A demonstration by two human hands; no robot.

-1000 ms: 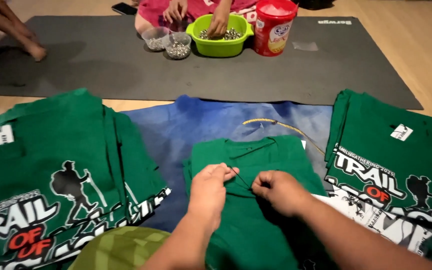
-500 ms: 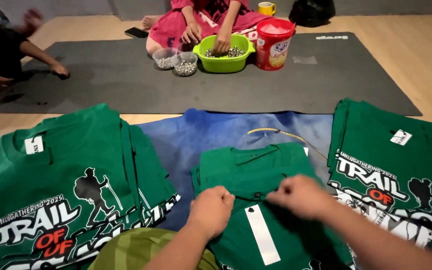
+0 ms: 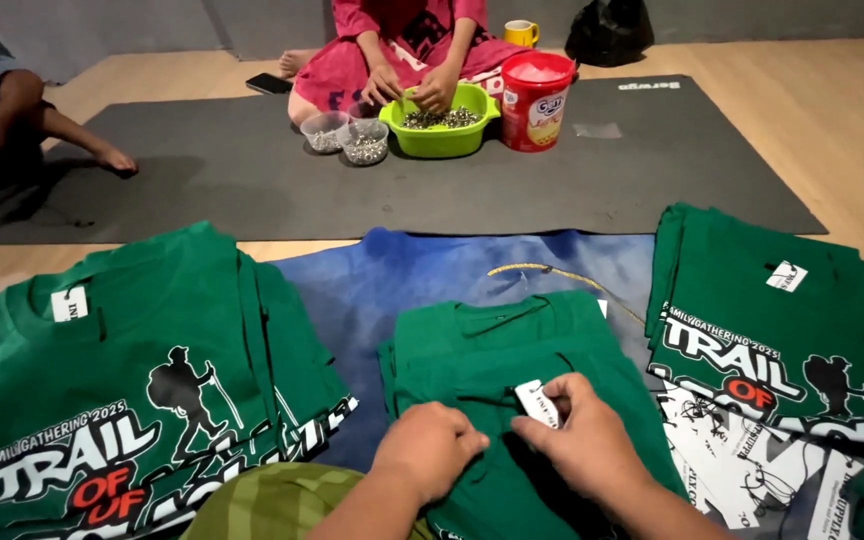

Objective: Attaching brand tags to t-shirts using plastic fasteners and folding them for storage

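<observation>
Both hands (image 3: 430,447) on green shirt (image 3: 512,350)

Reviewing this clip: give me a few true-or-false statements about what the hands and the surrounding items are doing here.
1. The right hand pinches a small white tag over the folded green shirt. True.
2. The left hand holds a pair of scissors. False: it rests as a fist on the shirt, with no tool visible.
3. The green bowl stands on the dark mat. True.
4. The red tub lies tipped over. False: it stands upright beside the bowl.
</observation>
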